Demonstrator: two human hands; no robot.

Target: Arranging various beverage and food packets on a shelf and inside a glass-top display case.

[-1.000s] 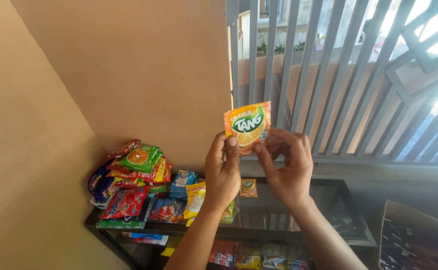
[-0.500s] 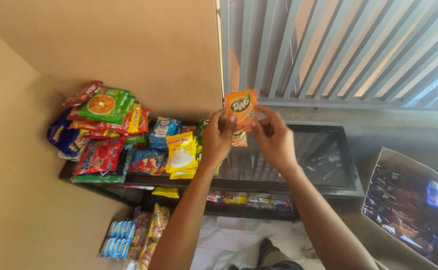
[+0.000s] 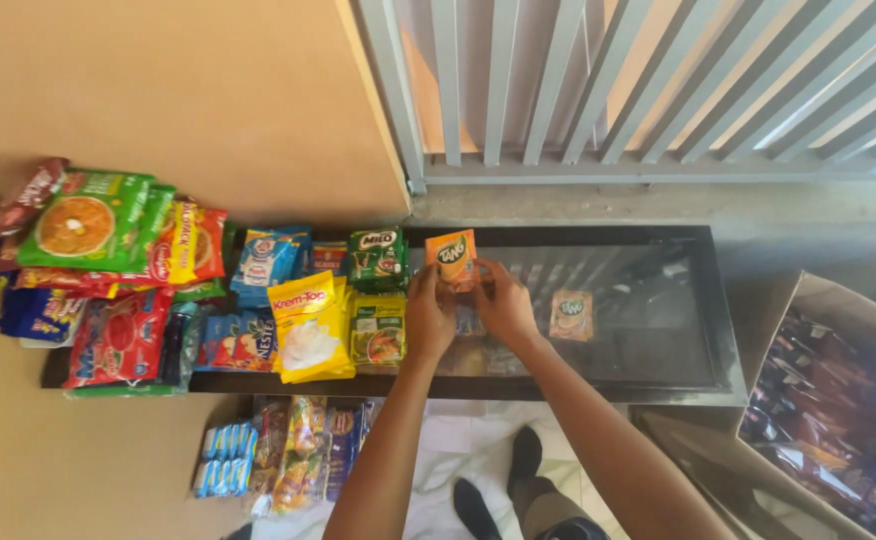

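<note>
Both hands pinch a small orange foil drink-powder sachet [image 3: 452,258] above the black glass-topped counter [image 3: 658,370]: left hand [image 3: 430,318] closed on its lower left edge, right hand [image 3: 504,305] closed on its lower right.

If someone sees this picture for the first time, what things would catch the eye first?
First, the small orange sachet at the centre, held upright by the left hand and right hand over the dark glass counter. Next, the colourful heap of snack packets on the counter's left end. A cardboard box of dark packets stands at the lower right.
</note>
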